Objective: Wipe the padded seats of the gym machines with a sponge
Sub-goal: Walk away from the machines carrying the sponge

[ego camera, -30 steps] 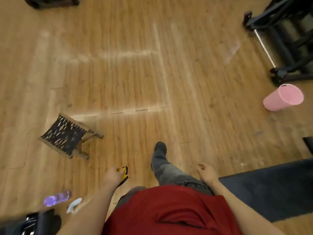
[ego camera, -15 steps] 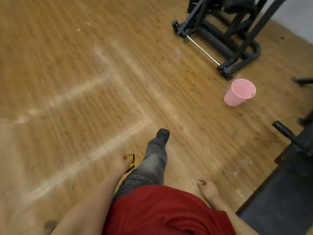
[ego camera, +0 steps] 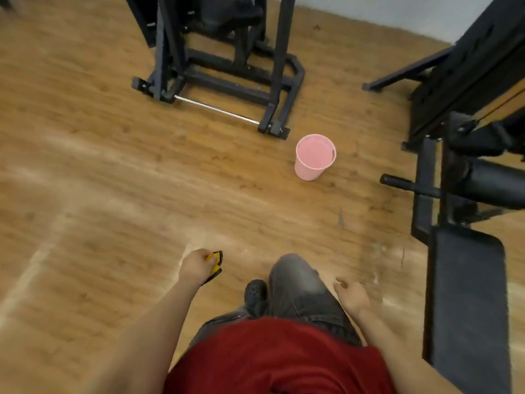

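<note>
- Wood-plank floor (ego camera: pixel 113 172) fills the view, meeting a pale wall at its far edge.
- Left hand (ego camera: pixel 196 265) grips a yellow-and-black sponge (ego camera: pixel 216 263), fingers curled round it, low above the floor.
- Right hand (ego camera: pixel 350 294) hangs loosely curled beside the thigh, holding nothing.
- Black padded seat (ego camera: pixel 466 302) lies just right of that hand, near the floor's right edge.
- Pink cup (ego camera: pixel 314 157) stands upright farther out, near a black machine frame (ego camera: pixel 227 81).

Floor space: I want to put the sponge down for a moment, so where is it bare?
Bare floor spreads wide left of the pink cup and below the frame. Crowded on the right: bench pad and machine leave only a narrow strip.
</note>
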The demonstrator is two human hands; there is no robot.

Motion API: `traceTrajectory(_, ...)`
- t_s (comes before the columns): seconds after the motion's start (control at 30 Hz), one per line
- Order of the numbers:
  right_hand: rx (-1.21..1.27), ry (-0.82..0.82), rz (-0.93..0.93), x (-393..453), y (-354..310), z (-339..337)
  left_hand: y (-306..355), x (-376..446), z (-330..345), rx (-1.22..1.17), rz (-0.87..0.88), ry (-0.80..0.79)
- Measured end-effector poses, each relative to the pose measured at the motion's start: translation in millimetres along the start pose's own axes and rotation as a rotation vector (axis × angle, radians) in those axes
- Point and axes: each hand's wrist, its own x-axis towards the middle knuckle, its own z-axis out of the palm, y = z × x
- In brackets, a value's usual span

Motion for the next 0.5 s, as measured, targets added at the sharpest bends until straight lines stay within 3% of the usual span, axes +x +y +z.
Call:
traceTrajectory(0.23,0.132,0.022,0.114,95,-85,-51,112,141,-43,0.053,0.063,-0.067)
traceTrajectory(0.5,0.249,0.085,0.118,229,-216,-148,303,246,-95,0.127,0.243,-0.015)
